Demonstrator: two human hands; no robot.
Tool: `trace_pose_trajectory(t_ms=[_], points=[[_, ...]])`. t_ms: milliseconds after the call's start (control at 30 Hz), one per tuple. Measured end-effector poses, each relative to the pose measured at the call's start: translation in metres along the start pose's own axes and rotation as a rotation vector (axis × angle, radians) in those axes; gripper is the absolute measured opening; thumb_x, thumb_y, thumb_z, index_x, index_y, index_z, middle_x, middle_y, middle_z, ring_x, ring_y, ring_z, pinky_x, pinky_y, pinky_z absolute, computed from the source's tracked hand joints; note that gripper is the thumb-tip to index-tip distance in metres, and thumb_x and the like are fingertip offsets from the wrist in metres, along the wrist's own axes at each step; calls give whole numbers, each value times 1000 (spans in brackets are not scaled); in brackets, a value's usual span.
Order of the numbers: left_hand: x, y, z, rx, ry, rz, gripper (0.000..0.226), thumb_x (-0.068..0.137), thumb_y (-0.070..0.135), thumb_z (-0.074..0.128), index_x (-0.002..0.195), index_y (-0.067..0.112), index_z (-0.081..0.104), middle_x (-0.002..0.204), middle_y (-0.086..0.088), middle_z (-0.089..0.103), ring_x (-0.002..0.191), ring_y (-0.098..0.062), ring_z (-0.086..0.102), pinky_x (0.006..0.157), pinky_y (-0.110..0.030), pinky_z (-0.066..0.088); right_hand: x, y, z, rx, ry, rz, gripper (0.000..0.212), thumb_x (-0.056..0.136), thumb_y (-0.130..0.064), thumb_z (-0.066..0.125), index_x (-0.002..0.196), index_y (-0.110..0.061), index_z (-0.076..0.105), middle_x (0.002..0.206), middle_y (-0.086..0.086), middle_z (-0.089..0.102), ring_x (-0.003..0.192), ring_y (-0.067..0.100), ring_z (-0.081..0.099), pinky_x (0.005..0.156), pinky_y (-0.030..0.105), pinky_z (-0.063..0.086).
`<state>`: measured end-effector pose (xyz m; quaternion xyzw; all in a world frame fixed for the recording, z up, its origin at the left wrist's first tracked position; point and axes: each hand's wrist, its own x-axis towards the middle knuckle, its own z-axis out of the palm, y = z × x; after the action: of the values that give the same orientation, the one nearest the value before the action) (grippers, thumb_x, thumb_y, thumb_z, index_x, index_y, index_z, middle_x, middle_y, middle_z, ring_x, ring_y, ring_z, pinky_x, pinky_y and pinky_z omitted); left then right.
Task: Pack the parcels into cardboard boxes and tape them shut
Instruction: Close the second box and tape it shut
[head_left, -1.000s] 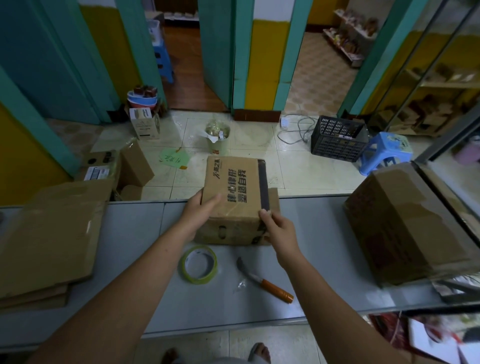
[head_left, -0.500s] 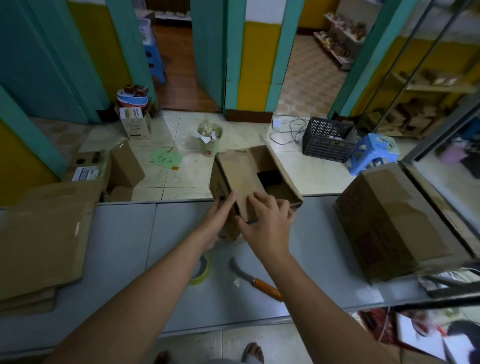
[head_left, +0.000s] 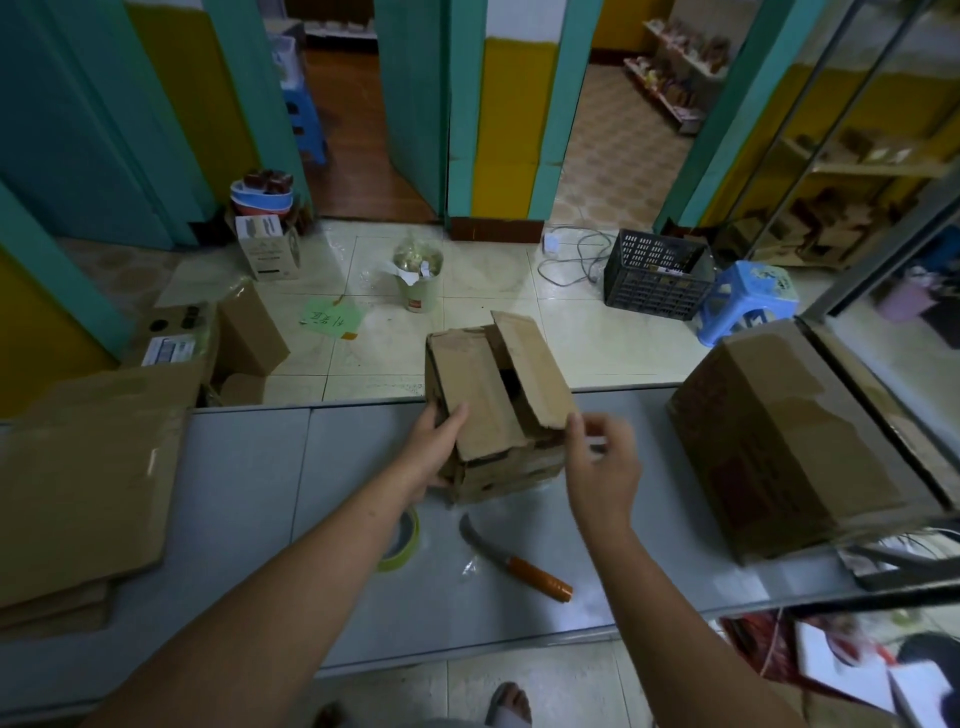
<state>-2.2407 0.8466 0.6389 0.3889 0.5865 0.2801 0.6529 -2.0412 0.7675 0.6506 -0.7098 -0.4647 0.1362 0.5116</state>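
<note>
A small cardboard box (head_left: 480, 387) stands on the grey table (head_left: 249, 467) in front of me, its top flaps half raised over a dark gap. My left hand (head_left: 434, 447) grips the box's left side, thumb on the near flap. My right hand (head_left: 602, 457) hovers at the near corner of the right flap, fingers loosely curled and holding nothing. A roll of yellowish tape (head_left: 402, 545) lies under my left forearm. A knife with an orange handle (head_left: 519, 566) lies beside it. What is inside the box is hidden.
A large closed cardboard box (head_left: 779, 431) sits at the table's right end. Flattened cardboard sheets (head_left: 78, 493) are stacked at the left end. Beyond the table, the floor holds a black crate (head_left: 654, 280), a blue stool (head_left: 748, 301), a bin (head_left: 418, 280) and more boxes.
The box was turned over from its printed side, so its open flaps now face up. My right hand left the flap and moved to the right corner; my left hand stayed on the left side.
</note>
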Motion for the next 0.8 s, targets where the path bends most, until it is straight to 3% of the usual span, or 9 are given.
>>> trace_pose_trajectory(t_ms=[100, 167, 267, 433, 567, 700, 800], points=[[1, 1, 3, -8, 4, -5, 53, 103, 55, 57, 153, 41, 44, 135, 6, 60, 117, -22, 56, 87, -55, 54, 24, 10, 1, 140, -257, 404, 57, 95, -58, 65, 141, -26, 55, 132, -9, 56, 122, 13, 55, 97, 39, 53], [2, 3, 8, -11, 7, -9, 52, 104, 54, 57, 152, 40, 45, 135, 7, 60, 117, -22, 56, 94, -61, 54, 29, 18, 4, 201, -368, 459, 55, 93, -54, 70, 138, -26, 57, 131, -3, 63, 120, 19, 61, 96, 40, 56], [2, 12, 24, -15, -13, -13, 49, 104, 53, 57, 150, 40, 46, 133, 9, 58, 115, -21, 54, 99, -64, 52, 29, 23, -5, 287, -253, 455, 50, 94, -39, 74, 139, -20, 59, 126, 0, 67, 113, 17, 65, 94, 37, 58], [3, 18, 91, -22, -132, -10, 42, 105, 49, 58, 145, 42, 46, 131, 11, 57, 110, -18, 56, 98, -66, 52, 34, 46, -51, 396, 60, 597, 43, 90, -37, 80, 127, -21, 65, 116, -2, 72, 107, 15, 70, 99, 42, 58], [2, 4, 158, -39, -225, -40, 50, 105, 49, 58, 151, 40, 41, 141, 6, 56, 118, -23, 55, 95, -65, 54, 33, 68, -90, 384, 288, 701, 64, 84, -51, 80, 137, -20, 63, 126, -1, 69, 115, 19, 66, 101, 45, 57], [1, -12, 210, -22, -297, -75, 59, 104, 51, 58, 156, 42, 33, 146, 5, 52, 122, -26, 54, 92, -63, 55, 35, 90, -124, 397, 377, 817, 87, 75, -64, 77, 144, -15, 57, 133, 2, 66, 120, 25, 64, 106, 49, 53], [3, -26, 228, -5, -298, -64, 69, 98, 59, 61, 157, 47, 27, 151, 4, 52, 130, -31, 55, 96, -64, 54, 37, 103, -138, 342, 379, 850, 58, 93, -51, 72, 128, -6, 65, 119, 6, 70, 105, 23, 65, 88, 38, 55]])
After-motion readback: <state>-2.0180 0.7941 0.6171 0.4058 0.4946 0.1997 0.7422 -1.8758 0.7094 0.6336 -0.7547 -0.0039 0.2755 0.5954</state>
